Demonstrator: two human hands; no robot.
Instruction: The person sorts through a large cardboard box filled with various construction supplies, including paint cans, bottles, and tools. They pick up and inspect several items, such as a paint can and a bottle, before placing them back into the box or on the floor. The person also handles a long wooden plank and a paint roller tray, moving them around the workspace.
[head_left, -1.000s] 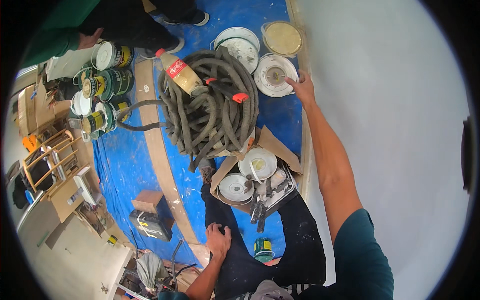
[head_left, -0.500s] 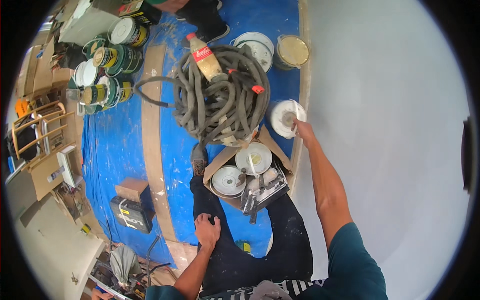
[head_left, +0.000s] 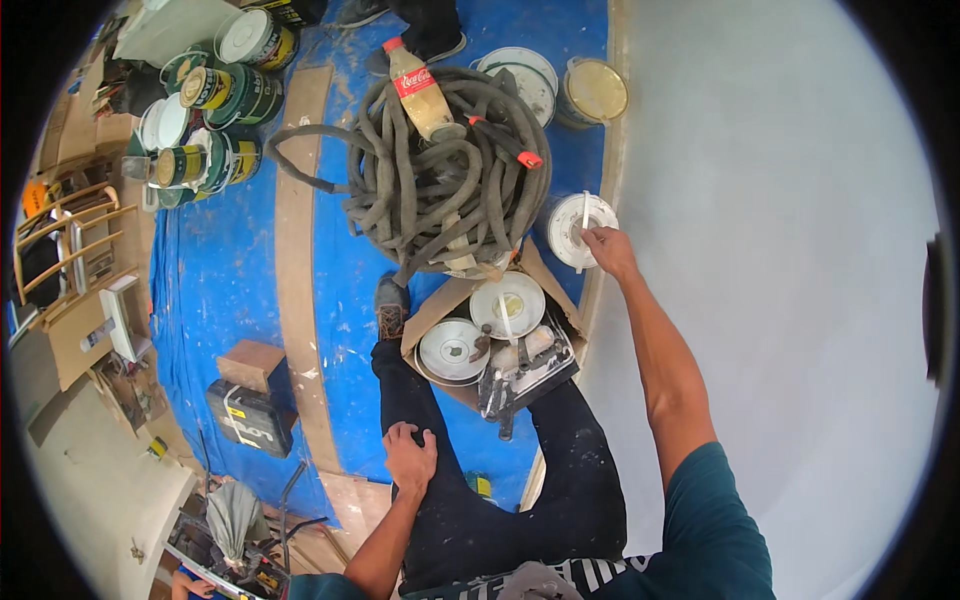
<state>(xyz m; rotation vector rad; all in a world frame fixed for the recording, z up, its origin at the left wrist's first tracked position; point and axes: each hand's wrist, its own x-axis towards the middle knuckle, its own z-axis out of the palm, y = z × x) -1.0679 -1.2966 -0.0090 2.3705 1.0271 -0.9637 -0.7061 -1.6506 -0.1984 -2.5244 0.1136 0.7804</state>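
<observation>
My right hand [head_left: 611, 250] reaches out to the right, fingers closed on the strap handle of a white lidded bucket [head_left: 566, 222]. The bucket stands upright beside the pale wall. My left hand [head_left: 410, 458] lies on my left thigh, holding nothing, its fingers apart. Between my legs sits an open cardboard box [head_left: 428, 314]. In it are a white round lidded tub [head_left: 450, 345], a second white tub [head_left: 485, 300] with a strap across its lid, and a paint tray with a roller [head_left: 541, 341].
A thick coil of grey hose [head_left: 385, 190] lies ahead, a plastic bottle [head_left: 425, 103] on top. More buckets [head_left: 594, 92] stand along the wall and at far left [head_left: 255, 95]. A black case [head_left: 250, 420] lies left on blue sheeting [head_left: 225, 300]. Another person's legs [head_left: 430, 25] show at the top.
The white bucket has gone from tilted to level, its lid now facing up, with my right hand still at its handle. The other person's feet have shifted. My left hand stays put.
</observation>
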